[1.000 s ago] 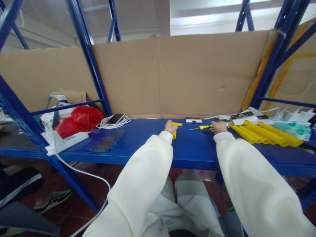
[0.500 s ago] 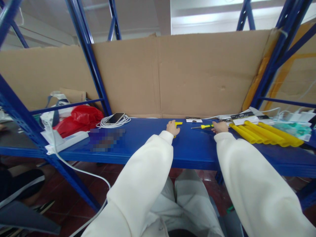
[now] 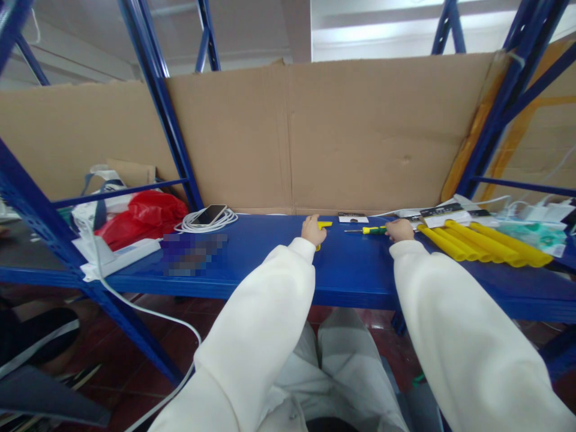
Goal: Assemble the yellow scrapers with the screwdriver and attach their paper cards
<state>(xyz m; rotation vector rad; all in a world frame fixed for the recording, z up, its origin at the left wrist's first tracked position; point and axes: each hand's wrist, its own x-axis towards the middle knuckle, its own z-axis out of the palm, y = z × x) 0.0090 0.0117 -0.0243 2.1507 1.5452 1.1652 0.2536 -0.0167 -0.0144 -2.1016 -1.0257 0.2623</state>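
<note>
My left hand (image 3: 312, 230) is closed around a small yellow piece (image 3: 324, 225). Its upper part juts out to the right and a bit shows below the fingers; the rest is hidden, so its kind is unclear. At the right, my right hand (image 3: 399, 229) grips the end of a screwdriver (image 3: 374, 230) with a yellow and green handle. The screwdriver lies level, its thin shaft pointing left toward my left hand, with a gap between the two. Behind it sits a small black and white card (image 3: 353, 218).
Several yellow tubes (image 3: 486, 243) lie on the blue shelf (image 3: 270, 282) beside my right hand, with black and white packets (image 3: 445, 214) behind. Leftward are a phone (image 3: 210, 215) on a coiled white cable, a red bag (image 3: 144, 217) and a white power strip (image 3: 123, 258). Cardboard (image 3: 351, 132) stands behind.
The screwdriver has shifted slightly left, and more of its green handle shows in front of my right hand. My left hand has stayed almost in place with the yellow piece.
</note>
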